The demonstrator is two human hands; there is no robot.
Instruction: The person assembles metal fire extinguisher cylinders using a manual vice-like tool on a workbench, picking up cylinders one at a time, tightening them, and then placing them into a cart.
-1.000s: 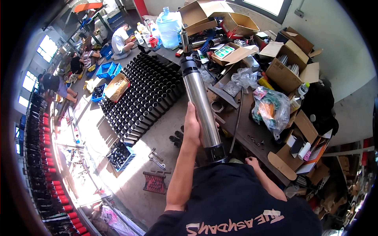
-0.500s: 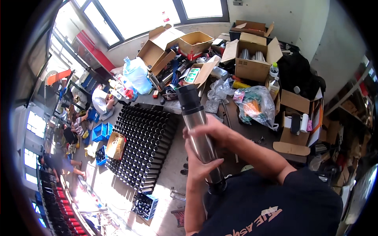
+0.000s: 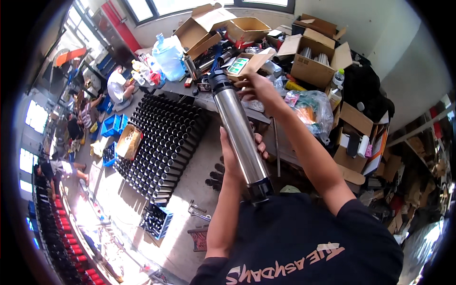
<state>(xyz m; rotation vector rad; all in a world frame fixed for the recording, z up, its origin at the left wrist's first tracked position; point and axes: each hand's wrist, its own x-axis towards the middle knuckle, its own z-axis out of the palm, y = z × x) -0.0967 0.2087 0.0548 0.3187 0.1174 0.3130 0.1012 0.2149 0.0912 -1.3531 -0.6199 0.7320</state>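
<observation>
A long, shiny steel cylinder (image 3: 241,137) with black end fittings stands tilted in front of my chest. Its black top fitting (image 3: 220,81) points away toward the workbench, and the lower black end (image 3: 260,189) lies close to my dark shirt. My left hand (image 3: 231,154) is closed around the cylinder's middle, thumb on the left side and fingertips showing on the right. Just right of the top fitting, my right hand (image 3: 261,92) is off the steel, with bent fingers apart and nothing visible in them.
A cluttered workbench holds open cardboard boxes (image 3: 311,66), a plastic bag (image 3: 311,111) and a large blue water jug (image 3: 169,57). Left on the floor stand rows of black tubes (image 3: 161,142) and a blue crate (image 3: 164,223). Several people work farther left, one in a white shirt (image 3: 116,85).
My right hand has left the cylinder's middle and moved up and right, beside the top fitting. My left hand keeps its hold. The view has shifted, so the bench appears higher.
</observation>
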